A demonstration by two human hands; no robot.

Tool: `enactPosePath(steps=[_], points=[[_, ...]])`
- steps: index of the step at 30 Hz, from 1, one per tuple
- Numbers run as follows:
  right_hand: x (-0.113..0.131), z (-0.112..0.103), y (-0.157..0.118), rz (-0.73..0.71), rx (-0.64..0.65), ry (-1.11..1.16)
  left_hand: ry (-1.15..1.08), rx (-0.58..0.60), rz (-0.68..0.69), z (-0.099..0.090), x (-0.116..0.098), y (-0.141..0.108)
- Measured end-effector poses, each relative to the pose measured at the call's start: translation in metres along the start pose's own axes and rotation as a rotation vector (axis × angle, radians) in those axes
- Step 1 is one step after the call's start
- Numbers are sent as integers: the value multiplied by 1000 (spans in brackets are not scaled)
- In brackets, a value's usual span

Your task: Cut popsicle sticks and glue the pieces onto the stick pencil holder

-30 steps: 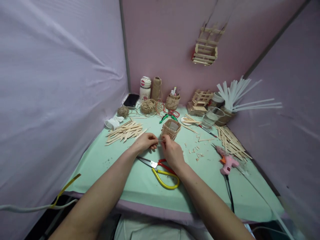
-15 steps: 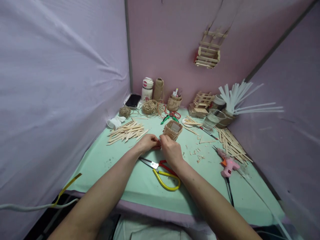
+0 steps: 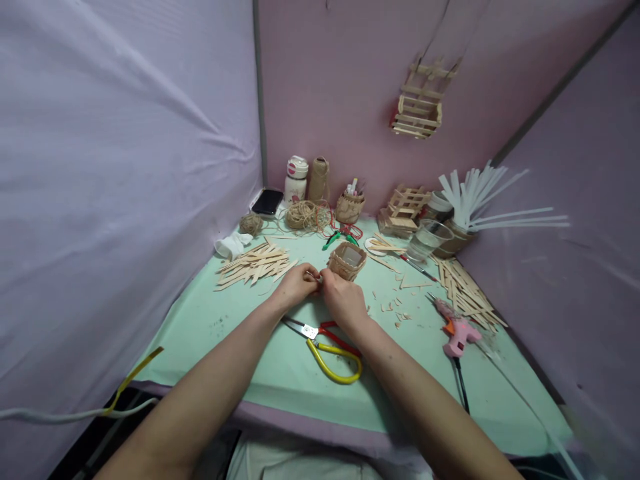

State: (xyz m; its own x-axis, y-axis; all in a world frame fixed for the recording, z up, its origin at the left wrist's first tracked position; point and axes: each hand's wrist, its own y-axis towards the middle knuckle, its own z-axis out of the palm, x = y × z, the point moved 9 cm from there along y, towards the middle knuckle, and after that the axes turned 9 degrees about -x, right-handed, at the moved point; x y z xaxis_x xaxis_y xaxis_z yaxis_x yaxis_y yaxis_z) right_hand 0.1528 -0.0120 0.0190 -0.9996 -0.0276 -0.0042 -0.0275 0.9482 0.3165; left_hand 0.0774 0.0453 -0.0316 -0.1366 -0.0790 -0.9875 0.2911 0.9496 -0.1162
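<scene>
My left hand [image 3: 300,283] and my right hand [image 3: 343,293] meet over the middle of the table, fingertips pinched close together. Whatever sits between the fingers is too small and covered to make out. Just behind my right hand stands a small brown woven-looking box [image 3: 347,259], open at the top. Below both hands lie scissors [image 3: 311,332] with one red and one yellow handle, their blades pointing left. A heap of flat wooden sticks [image 3: 257,263] spreads to the left of my left hand.
A pink glue gun [image 3: 457,333] lies at the right, its cord running toward the front edge. More wooden sticks [image 3: 467,293] lie behind it. Green-handled pliers [image 3: 341,237], twine [image 3: 301,215], a clear cup [image 3: 427,239] and a white bottle [image 3: 296,179] stand or lie farther back.
My fingers have shifted slightly, with the left fingers a little more curled and raised. Both hands stay together in the same spot. The view has moved a touch.
</scene>
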Motion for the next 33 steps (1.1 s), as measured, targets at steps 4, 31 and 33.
enactPosePath(steps=[4,31,33], points=[[-4,2,-1,28,39,13,21,1,24,0,0,2],[-30,44,-42,787,212,1483,-219,164,-329,12,18,-6],[-26,45,-42,790,241,1518,-224,167,-328,12,17,-6]])
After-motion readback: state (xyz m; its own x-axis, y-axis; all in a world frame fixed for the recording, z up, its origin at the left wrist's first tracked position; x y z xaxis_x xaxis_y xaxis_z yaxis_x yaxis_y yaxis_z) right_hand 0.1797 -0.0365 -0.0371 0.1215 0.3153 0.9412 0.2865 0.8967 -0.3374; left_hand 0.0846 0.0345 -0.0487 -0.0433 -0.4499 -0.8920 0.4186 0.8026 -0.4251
